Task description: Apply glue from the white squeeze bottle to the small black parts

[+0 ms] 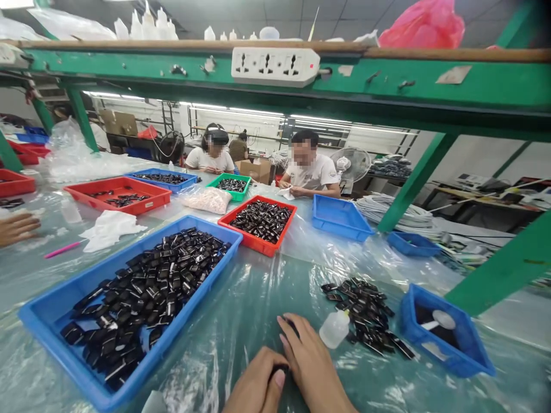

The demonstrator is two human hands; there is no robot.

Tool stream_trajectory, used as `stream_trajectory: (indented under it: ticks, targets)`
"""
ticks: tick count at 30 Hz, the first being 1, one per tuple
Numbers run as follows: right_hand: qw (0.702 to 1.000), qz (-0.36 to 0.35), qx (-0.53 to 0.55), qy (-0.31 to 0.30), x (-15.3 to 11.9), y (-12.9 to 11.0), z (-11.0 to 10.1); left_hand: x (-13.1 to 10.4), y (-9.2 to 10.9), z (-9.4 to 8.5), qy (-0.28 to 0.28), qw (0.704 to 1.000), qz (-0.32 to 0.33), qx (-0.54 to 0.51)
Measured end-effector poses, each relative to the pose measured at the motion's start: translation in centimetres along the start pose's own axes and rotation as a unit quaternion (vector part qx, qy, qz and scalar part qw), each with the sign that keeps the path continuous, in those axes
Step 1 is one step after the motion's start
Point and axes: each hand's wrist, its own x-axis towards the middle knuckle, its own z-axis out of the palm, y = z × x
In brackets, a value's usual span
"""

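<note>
While another person's hand (17, 228) shows at the left edge, one thin, bright pink stick-shaped tool (62, 250) and one crumpled white sheet (109, 230) lie near it on the green tabletop covered with clear plastic (249, 292). Next comes one large rectangular blue plastic tray (55, 358), heaped with small, glossy black oblong pieces (163, 281); pale streaks run along many of them, and they overlap too much to count. Just past its far right corner, one smaller red plastic tray (245, 241) holds a mound of similar black pieces.

At near centre, the person's left hand (252, 383) has thumb and forefinger closed on one small dark piece (279, 369), mostly hidden by the fingers. Just beside it, the right hand (314, 361) is palm down, fingers bent; one other dark piece (293, 328) shows by its fingers, though I cannot tell whether it is gripped.

To the right stands one translucent white plastic bottle (333, 331), beside a loose pile of black pieces (365, 312), uncountable too. Rightmost, one small blue plastic bin (458, 362) holds dark contents and one white scoop (445, 319).
</note>
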Motion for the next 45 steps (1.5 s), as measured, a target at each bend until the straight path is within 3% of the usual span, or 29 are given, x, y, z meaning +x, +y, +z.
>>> stream_trajectory:
  ticks: [3, 9, 14, 24, 29, 34, 37, 40, 42, 45]
  targets:
    - [1.000, 0.011, -0.027, -0.005, 0.5, 0.4, 1.4, 0.1, -0.4, -0.1, -0.001, 1.000, 0.010, 0.013]
    - [0.993, 0.065, -0.097, -0.027, 0.3, 0.8, 1.3, -0.3, -0.6, 0.1, -0.008, 0.999, 0.027, 0.021]
    - [0.993, 0.035, -0.097, -0.053, 0.6, 1.1, 1.0, -0.2, -0.4, -0.1, -0.017, 0.999, 0.037, 0.028]
    - [0.998, 0.028, 0.003, -0.049, 1.0, 0.9, -0.5, 0.1, -0.9, -0.8, -0.069, 0.994, 0.064, 0.054]
    - [0.996, -0.001, 0.085, -0.029, 0.5, 0.7, -1.5, 0.2, -1.2, -0.8, -0.069, 0.993, 0.063, 0.071]
    - [0.984, 0.020, 0.170, -0.041, -0.5, 0.6, -3.4, 0.0, 0.1, -1.3, -0.075, 0.994, 0.056, 0.060]
    - [0.967, 0.098, 0.227, -0.058, -0.8, 0.1, -4.7, -0.4, 1.9, -1.8, -0.070, 0.997, 0.026, 0.036]
    - [0.932, 0.192, 0.297, -0.079, -0.7, -0.4, -5.5, -0.6, 3.3, -2.2, -0.070, 0.997, -0.001, 0.013]
    - [0.895, 0.251, 0.356, -0.096, -0.5, -0.7, -5.9, -0.6, 3.7, -2.3, -0.079, 0.997, 0.001, 0.005]
    - [0.816, 0.326, 0.457, -0.138, -0.3, -0.8, -6.5, -0.7, 3.7, -2.3, -0.087, 0.996, 0.008, -0.003]
